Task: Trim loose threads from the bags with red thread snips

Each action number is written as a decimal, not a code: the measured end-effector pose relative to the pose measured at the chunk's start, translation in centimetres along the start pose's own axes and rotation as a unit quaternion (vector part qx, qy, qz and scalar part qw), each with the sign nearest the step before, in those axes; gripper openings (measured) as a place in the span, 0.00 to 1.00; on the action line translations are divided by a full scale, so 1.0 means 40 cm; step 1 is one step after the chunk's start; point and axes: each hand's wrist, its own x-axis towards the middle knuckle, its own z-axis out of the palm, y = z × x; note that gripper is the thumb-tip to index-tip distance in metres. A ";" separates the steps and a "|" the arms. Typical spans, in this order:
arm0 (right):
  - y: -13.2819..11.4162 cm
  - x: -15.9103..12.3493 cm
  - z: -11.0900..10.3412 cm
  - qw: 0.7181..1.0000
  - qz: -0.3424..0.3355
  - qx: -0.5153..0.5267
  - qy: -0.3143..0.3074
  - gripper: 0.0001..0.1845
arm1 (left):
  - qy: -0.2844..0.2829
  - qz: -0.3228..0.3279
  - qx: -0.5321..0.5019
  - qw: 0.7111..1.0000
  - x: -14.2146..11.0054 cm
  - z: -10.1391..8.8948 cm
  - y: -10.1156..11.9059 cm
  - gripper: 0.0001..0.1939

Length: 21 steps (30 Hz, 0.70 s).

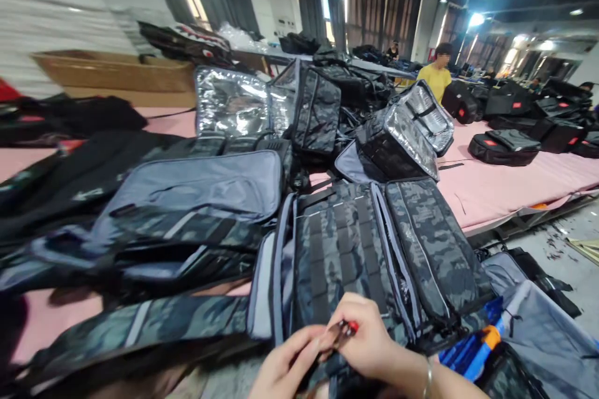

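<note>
Both hands meet low in the middle of the view, just in front of a camouflage backpack (332,249) that lies with its zipped sections parted. My right hand (367,333) is closed around a small dark metal tool with a red end (349,327), perhaps thread snips; its exact kind is unclear. The fingers of my left hand (294,358) are pinched together right beside the tool's tip. Whatever sits between them is too small to make out. A bracelet circles my right wrist.
Open camouflage bags with grey linings (201,181) crowd the left. Silver-lined bags (234,100) stand behind. A pink-covered table (486,193) carries black bags (505,146). A person in yellow (435,80) is farther back. Blue and orange items (472,349) lie at lower right.
</note>
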 end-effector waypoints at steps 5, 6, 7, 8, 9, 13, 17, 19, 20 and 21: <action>0.012 0.008 -0.019 0.975 0.187 0.104 0.064 0.12 | 0.167 -0.020 -0.062 0.984 -0.016 0.035 -0.010 0.15; 0.015 0.012 -0.031 0.968 0.207 0.112 0.084 0.12 | 0.197 -0.025 -0.081 0.977 -0.019 0.037 -0.016 0.16; 0.018 0.015 -0.045 0.965 0.217 0.106 0.099 0.13 | 0.218 -0.027 -0.098 0.971 -0.022 0.038 -0.022 0.16; 0.020 0.016 -0.058 0.967 0.216 0.082 0.104 0.13 | 0.233 -0.028 -0.114 0.965 -0.024 0.038 -0.028 0.17; 0.020 0.015 -0.070 0.973 0.204 0.044 0.097 0.13 | 0.242 -0.028 -0.127 0.962 -0.026 0.038 -0.033 0.17; 0.013 -0.016 -0.084 0.987 0.099 -0.123 0.039 0.08 | 0.250 -0.028 -0.163 0.954 -0.026 0.039 -0.044 0.18; 0.006 -0.050 -0.060 0.981 -0.001 -0.191 0.026 0.11 | 0.246 -0.037 -0.179 0.952 -0.029 0.046 -0.034 0.19; 0.007 -0.054 -0.050 0.977 -0.037 -0.208 0.021 0.10 | 0.243 -0.038 -0.182 0.952 -0.032 0.048 -0.027 0.19; 0.008 -0.054 -0.046 0.975 -0.049 -0.215 0.021 0.10 | 0.243 -0.037 -0.181 0.952 -0.033 0.049 -0.024 0.19; 0.010 -0.052 -0.044 0.973 -0.055 -0.221 0.023 0.10 | 0.244 -0.036 -0.178 0.953 -0.034 0.049 -0.023 0.19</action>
